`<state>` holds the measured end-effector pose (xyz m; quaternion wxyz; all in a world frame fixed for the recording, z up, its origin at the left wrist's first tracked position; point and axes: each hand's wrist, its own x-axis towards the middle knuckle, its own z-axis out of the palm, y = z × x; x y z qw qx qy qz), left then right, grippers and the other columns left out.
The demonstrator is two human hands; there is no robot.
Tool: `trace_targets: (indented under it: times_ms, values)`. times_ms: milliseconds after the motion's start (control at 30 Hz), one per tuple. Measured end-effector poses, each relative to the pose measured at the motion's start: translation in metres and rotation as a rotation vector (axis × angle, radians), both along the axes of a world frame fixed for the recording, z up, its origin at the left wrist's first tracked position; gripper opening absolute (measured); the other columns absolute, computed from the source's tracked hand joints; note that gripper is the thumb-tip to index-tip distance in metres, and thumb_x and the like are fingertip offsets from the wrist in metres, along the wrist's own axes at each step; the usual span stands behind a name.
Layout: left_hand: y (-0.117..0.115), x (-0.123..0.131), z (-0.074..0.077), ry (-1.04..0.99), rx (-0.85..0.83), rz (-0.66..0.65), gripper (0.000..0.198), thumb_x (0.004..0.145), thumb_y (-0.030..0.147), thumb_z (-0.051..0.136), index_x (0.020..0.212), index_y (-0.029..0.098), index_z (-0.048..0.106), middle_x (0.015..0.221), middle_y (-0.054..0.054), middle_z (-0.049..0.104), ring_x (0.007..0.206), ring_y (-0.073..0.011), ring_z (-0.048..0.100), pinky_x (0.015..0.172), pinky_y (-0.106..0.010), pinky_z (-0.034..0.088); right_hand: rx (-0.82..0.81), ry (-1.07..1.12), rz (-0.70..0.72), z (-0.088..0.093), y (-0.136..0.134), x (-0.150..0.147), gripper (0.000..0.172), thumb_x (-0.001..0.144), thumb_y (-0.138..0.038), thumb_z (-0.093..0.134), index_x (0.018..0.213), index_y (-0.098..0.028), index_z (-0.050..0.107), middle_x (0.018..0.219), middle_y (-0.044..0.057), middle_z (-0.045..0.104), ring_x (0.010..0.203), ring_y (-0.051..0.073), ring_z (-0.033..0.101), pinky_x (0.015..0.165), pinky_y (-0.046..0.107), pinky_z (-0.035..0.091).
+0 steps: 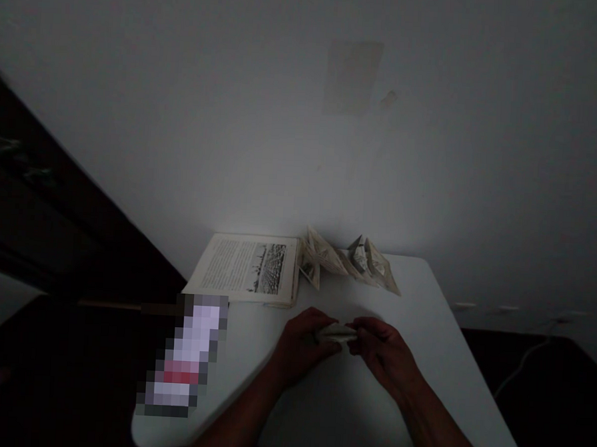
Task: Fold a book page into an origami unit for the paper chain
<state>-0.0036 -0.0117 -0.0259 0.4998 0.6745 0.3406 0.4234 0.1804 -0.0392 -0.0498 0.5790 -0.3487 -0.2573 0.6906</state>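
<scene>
A small piece of folded paper (337, 332) is held between my two hands above the white table (338, 412). My left hand (306, 341) is closed on its left side, with the fingers over it and the thumb near its lower edge. The fingertips of my right hand (379, 344) pinch its right end. Beyond my hands, several folded printed-paper shapes (324, 251) stand and lean together near the wall. An open book or stack of printed pages (241, 267) lies to their left, showing text and a dark picture.
A pixelated, bright oblong item (192, 351) lies at the table's left edge. The pale wall (264, 115) rises behind the table. A dark door (45, 190) is at the left, and a white cable (526, 359) hangs at the right.
</scene>
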Motion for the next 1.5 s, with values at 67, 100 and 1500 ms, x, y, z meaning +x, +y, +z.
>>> trace_targets:
  times_ms: [67,100,1500]
  values:
    - [0.000,0.000,-0.001,0.066,0.088,0.042,0.016,0.074,0.024,0.065,0.088,0.017,0.068,0.081,-0.004,0.060,0.075,-0.0140,0.056,0.068,-0.024,0.043,0.013,-0.027,0.009,0.000,0.000,-0.001,0.019,0.063,-0.021,0.076,0.080,-0.018,0.070,0.079,0.006,0.073,0.061,0.017,0.065,0.057,0.029,0.052]
    - [0.000,0.000,-0.003,0.084,0.113,0.059,0.013,0.076,0.024,0.062,0.084,0.017,0.068,0.078,-0.003,0.059,0.071,-0.0128,0.056,0.066,-0.023,0.043,0.025,-0.052,0.009,0.001,0.000,-0.002,0.020,0.062,-0.022,0.077,0.081,-0.018,0.070,0.079,0.006,0.073,0.059,0.017,0.065,0.056,0.030,0.052]
    - [-0.005,0.011,0.011,0.130,-0.405,0.049,0.041,0.078,0.051,0.048,0.058,0.016,0.046,0.046,0.007,0.038,0.033,-0.0053,0.038,0.030,-0.015,0.029,0.147,-0.665,0.245,0.028,-0.008,-0.013,0.046,0.082,-0.049,0.049,0.051,-0.015,0.049,0.035,-0.005,0.043,0.031,0.006,0.037,0.035,0.019,0.026]
